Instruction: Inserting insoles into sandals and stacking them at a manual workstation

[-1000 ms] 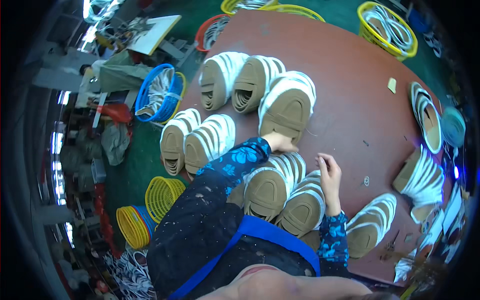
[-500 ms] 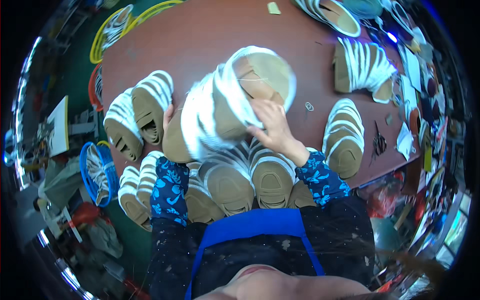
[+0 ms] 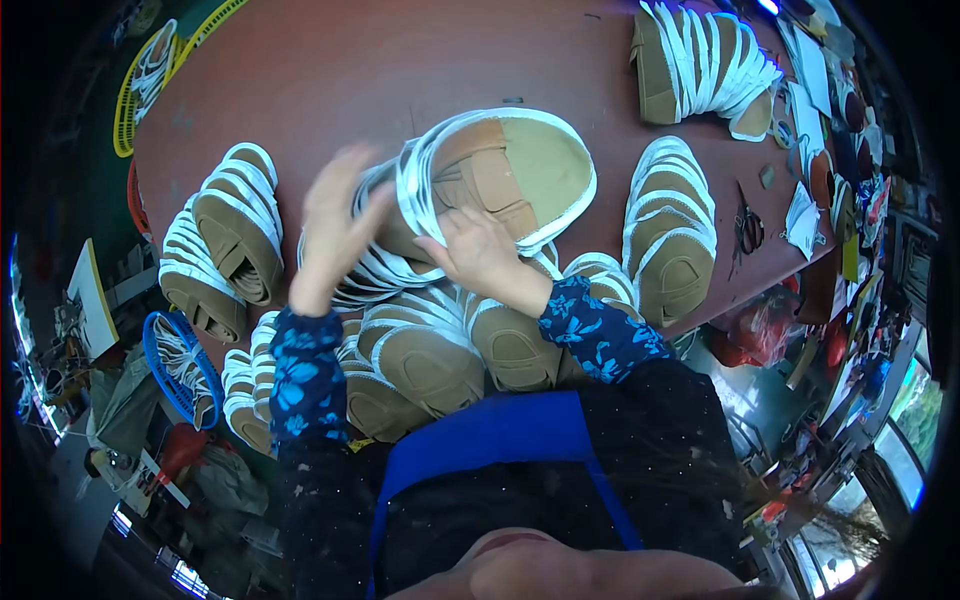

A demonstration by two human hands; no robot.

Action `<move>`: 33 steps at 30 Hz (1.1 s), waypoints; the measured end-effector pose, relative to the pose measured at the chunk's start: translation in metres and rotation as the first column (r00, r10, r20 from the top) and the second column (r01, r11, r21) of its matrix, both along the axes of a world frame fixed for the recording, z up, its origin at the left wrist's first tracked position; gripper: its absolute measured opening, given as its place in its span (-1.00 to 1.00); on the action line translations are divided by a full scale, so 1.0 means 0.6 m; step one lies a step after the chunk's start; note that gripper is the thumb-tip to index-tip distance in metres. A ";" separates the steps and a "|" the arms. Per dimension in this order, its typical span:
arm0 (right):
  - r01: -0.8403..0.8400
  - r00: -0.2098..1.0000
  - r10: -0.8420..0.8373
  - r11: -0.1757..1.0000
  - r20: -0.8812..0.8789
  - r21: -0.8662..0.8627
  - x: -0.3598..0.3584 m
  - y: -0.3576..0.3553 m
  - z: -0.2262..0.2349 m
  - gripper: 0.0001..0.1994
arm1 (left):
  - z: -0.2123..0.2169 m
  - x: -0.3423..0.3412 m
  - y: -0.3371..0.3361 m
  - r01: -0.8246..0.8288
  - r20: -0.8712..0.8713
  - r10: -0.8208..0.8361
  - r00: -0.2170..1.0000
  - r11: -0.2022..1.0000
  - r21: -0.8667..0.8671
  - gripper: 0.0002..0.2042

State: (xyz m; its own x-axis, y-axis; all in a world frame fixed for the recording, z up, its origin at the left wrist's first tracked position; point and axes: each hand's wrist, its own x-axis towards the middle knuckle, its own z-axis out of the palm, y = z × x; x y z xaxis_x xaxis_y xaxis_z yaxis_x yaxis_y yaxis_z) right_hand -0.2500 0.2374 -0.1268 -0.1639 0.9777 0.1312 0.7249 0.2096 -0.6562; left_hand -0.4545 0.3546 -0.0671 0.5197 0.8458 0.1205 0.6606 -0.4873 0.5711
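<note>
Squaring the stack, apparently: centre frame, the right hand (image 3: 482, 252) pinches the shoe-part stack (image 3: 548, 172) by its rim; the left hand (image 3: 334, 222) (blurred) is spread alongside. Next calls, probably, for two-handed steadying.

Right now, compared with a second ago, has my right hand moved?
Yes. Your right hand has moved left, farther from the lone shoe stack beside the scissors; it now grips the large shoe stack.
</note>
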 end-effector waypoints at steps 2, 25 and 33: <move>-0.027 0.999 0.026 0.997 -0.020 -0.067 0.010 0.007 0.018 -0.61 | -0.020 0.066 -0.011 0.103 -0.154 -0.094 0.984 0.993 0.055 -0.50; 0.540 0.806 -0.553 0.833 -0.212 -0.120 0.232 0.089 -0.036 -0.75 | -0.123 0.016 0.092 0.082 0.241 0.099 0.966 0.762 -0.642 -0.42; 0.545 0.802 -0.562 0.827 -0.202 -0.134 0.232 0.082 -0.038 -0.79 | -0.126 0.017 0.085 0.097 0.283 0.110 0.953 0.774 -0.625 -0.44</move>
State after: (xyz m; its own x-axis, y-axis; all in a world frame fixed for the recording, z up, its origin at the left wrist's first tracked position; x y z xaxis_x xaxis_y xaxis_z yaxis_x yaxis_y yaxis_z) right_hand -0.1110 0.2867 -0.1497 0.4336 0.9006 0.0291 0.5367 -0.2321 -0.8112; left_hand -0.4443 0.4055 -0.1430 0.5424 0.7869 -0.2942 0.4180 0.0510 0.9070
